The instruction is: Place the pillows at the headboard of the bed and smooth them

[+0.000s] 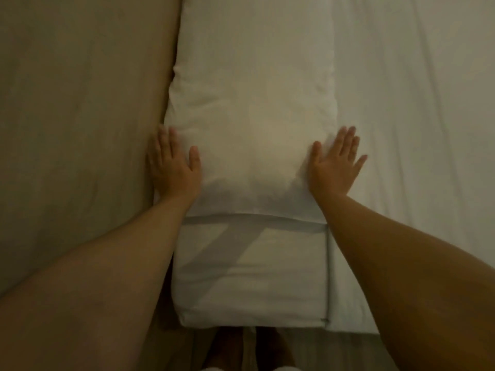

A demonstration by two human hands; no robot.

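Pressing flat: left hand (172,163), right hand (336,162), fingers straight, on pillow (249,116) at centre | pillow beside headboard (80,103) at left | smoothing seemingly unfinished

Pillow (249,103) on bed sheet (415,103), headboard (80,89) at left; left hand (174,167), right hand (334,167) flank pillow

Pillow (249,116): plain white, no pattern, faint grey shadow near its open end. Bed sheet (415,103): plain white, soft grey creases. Headboard (75,116): plain beige-tan, unpatterned. Light dim and warm, giving all whites yellowish cast.
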